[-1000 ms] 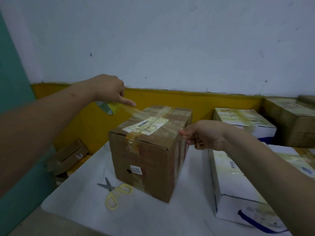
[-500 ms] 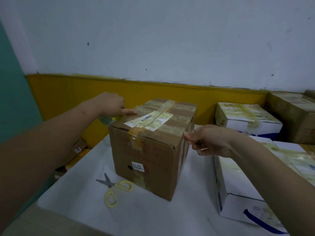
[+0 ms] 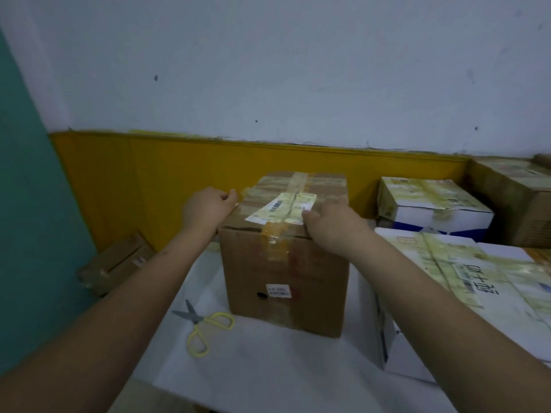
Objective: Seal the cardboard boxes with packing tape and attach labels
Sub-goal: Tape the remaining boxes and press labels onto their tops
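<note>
A brown cardboard box (image 3: 283,281) stands on the white table (image 3: 268,371), and a white barcode label (image 3: 280,208) lies on its taped top. At the box's upper left edge my left hand (image 3: 208,208) is curled, and the tape roll it holds is hidden behind it. A glossy strip of tape (image 3: 253,193) runs from that hand across the top. My right hand (image 3: 331,226) rests on the top right of the box, fingertips pressing down beside the label.
Yellow-handled scissors (image 3: 205,326) lie on the table left of the box. Taped white boxes (image 3: 477,293) (image 3: 432,210) stand close on the right, with a brown box (image 3: 521,204) behind them. Flattened cardboard (image 3: 119,263) lies low on the left by the yellow wall.
My left hand lowered with the tape roll to the box's left top edge. My right hand left the box's right side and came onto its top. The box now faces me squarely.
</note>
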A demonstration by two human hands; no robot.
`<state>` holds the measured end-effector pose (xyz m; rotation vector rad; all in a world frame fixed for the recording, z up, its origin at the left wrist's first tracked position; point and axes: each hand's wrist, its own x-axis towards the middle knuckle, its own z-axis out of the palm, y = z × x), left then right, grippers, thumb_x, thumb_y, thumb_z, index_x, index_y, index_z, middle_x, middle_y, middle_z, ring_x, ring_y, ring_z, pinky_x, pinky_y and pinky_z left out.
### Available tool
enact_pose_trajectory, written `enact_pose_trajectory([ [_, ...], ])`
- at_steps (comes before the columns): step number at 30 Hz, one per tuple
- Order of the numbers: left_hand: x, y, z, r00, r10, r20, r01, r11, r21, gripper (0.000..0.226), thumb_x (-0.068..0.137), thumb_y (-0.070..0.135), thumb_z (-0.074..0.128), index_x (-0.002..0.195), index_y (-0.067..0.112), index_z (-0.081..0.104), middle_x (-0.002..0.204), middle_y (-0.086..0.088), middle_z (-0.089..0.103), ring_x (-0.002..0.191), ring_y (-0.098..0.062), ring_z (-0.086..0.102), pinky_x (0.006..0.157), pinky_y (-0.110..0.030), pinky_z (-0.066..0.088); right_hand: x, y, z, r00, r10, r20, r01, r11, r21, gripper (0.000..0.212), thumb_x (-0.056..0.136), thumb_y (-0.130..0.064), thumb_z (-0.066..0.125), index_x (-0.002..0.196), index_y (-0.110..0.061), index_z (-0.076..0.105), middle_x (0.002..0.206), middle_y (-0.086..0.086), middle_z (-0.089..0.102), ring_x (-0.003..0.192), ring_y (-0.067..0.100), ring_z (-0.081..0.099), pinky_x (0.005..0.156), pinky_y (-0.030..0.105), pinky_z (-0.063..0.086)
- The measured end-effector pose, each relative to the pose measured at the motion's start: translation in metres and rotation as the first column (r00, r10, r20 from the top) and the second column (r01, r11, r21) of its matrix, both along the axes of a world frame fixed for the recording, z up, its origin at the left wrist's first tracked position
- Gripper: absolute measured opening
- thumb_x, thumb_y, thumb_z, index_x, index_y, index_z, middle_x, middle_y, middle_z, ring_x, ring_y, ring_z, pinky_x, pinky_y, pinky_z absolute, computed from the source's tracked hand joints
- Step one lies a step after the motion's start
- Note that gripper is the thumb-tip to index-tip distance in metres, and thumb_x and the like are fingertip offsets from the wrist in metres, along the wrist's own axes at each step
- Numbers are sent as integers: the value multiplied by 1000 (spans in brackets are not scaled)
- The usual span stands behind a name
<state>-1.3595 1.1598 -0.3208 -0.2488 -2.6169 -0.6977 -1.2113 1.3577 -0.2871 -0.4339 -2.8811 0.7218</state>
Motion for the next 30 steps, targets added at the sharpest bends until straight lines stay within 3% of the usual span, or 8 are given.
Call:
enact_pose_trajectory([
  [3,19,17,-3,1000,10,25,-9,999,-32,50,102,29,42,56,11,47,57,-12,49,52,-29,41,50,-31,21,-12,32,9,996,-18,90,21,999,-30,44,108,-12,24,150,-2,29,156,23,28,145,44,23,118,52,19],
  [8,45,30,26,909,-272,317,275,961,34,33,99,35,50,70,18,48,71,-5,43,71,-21,43,62,-33,27,-1,83,20,981,20,193,-11,999,-48,48,110,-16,18,157,-5,13,166,12,-7,152,31,-11,121,39,4],
  [14,40,-22,40,572,-562,597,373,827,421,33,98,27,62,120,3,67,122,-17,69,105,-29,65,87,-32,57,-6,78,14,986,-90,138,112,980,-164,55,110,-28,24,157,-4,10,163,23,9,149,40,15,118,45,20],
  [17,30,-20,30,442,-585,680,355,811,466,34,97,30,60,121,6,65,112,-13,69,96,-21,65,78,-27,58,-3,78,12,988,-102,113,132,946,-297,63,107,-39,37,157,-7,17,156,18,32,124,38,50,101,43,43],
  [19,25,-14,21,385,-524,760,351,844,404,45,85,44,68,111,8,68,98,-8,68,83,-16,64,73,-28,55,-2,85,5,982,-131,135,183,822,-539,59,100,-47,51,142,-6,46,129,16,63,98,34,66,94,47,54],
  [24,26,-8,9,551,-472,689,396,874,282,73,66,74,69,94,6,72,83,-7,66,71,-16,61,70,-30,50,6,102,-1,973,-43,226,193,684,-703,49,87,-61,62,109,-17,63,97,18,76,94,33,70,88,56,54],
  [27,35,-15,-20,816,-477,325,341,853,396,74,76,76,58,106,10,72,99,-1,70,96,-21,66,83,-33,48,7,106,0,972,-8,234,180,664,-725,52,88,-61,59,113,-16,63,99,18,75,93,33,70,90,58,53],
  [30,60,-16,-72,913,-407,-27,205,401,893,61,76,75,60,120,32,61,125,2,65,119,-19,61,97,-37,50,5,110,-2,972,-13,234,188,638,-747,55,89,-60,59,120,-15,61,100,18,75,90,31,70,87,55,55],
])
